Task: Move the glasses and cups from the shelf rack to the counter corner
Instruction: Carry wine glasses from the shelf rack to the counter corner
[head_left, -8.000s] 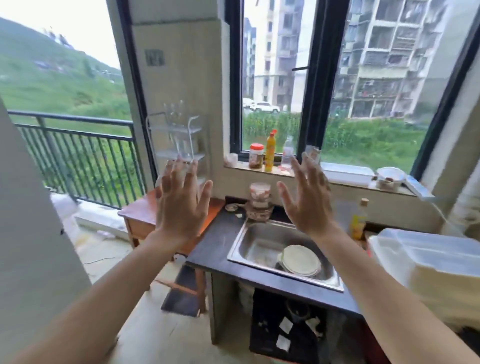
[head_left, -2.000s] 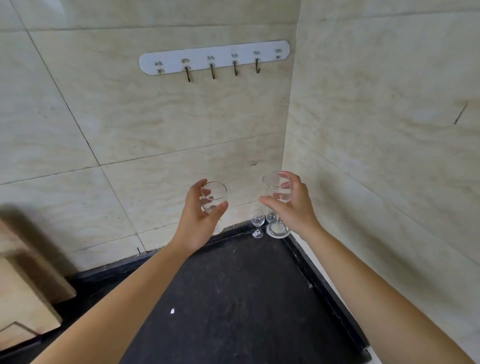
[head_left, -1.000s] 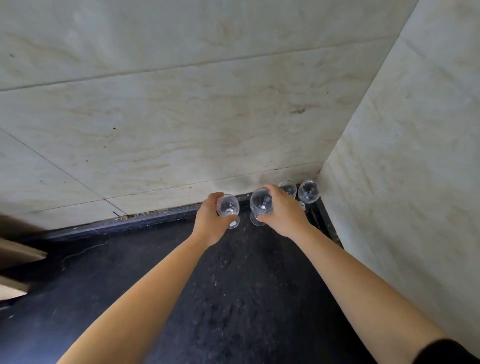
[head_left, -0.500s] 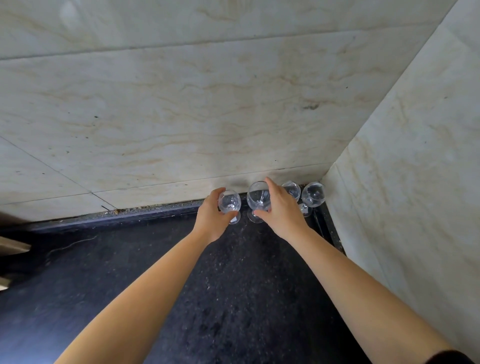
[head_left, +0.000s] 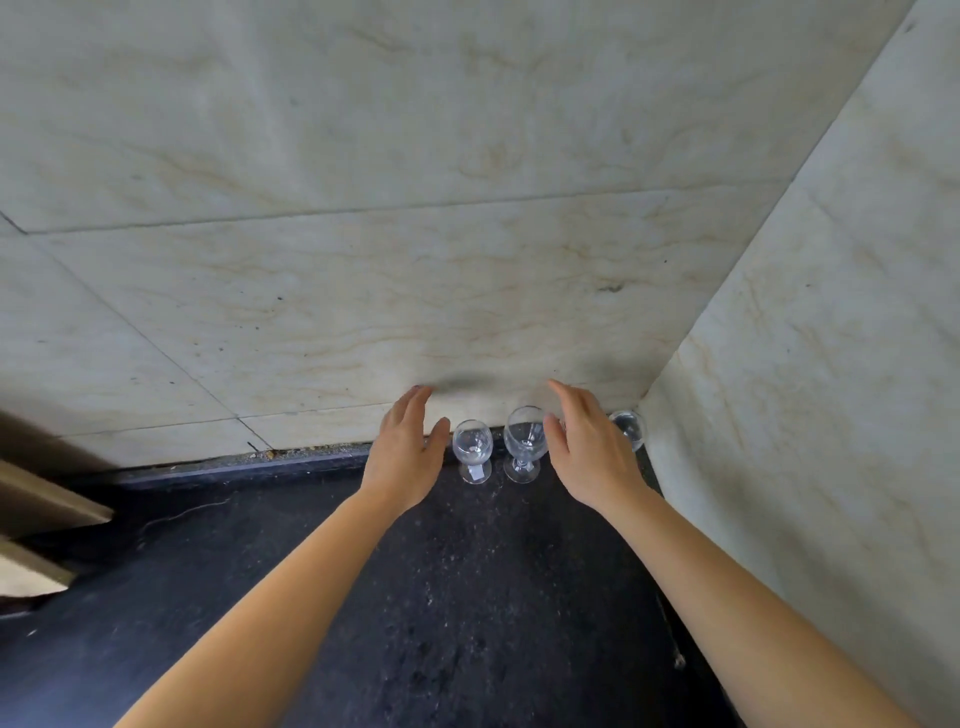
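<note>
1. Two bare hands hover low over the back of the dark counter (head_left: 467, 597), and neither holds anything. The left hand (head_left: 405, 457) is wide open: its fingers are straight and close together, pointing at the wall, and its thumb is spread out to the right.
2. The right hand (head_left: 587, 452) is open too. Its fingers are stretched forward and relaxed, and its palm is turned left towards the other hand.
3. Two stemmed glasses stand upright on the counter in the gap between the hands. The small glass (head_left: 471, 448) is just beside the left thumb, with a thin strip of counter showing between them. A pale label (head_left: 475, 472) lies on its foot.
4. The taller glass (head_left: 525, 441) stands just right of the small one, and their feet are nearly touching. The right hand's thumb side overlaps the edge of its bowl in this view, so I cannot tell whether skin meets glass.
5. A third glass (head_left: 629, 427) sits in the very corner, beyond the right hand. Its bowl shows past the knuckles, but its stem and foot are hidden.
6. All three glasses line up along the counter's back edge, from the middle towards the right corner.
7. Pale veined tiles cover the back wall (head_left: 415, 260) and the right wall (head_left: 805, 415), which meet behind the third glass.
8. Far to the left, well apart from the hands, a wooden edge (head_left: 47, 504) juts in over the counter.
</note>
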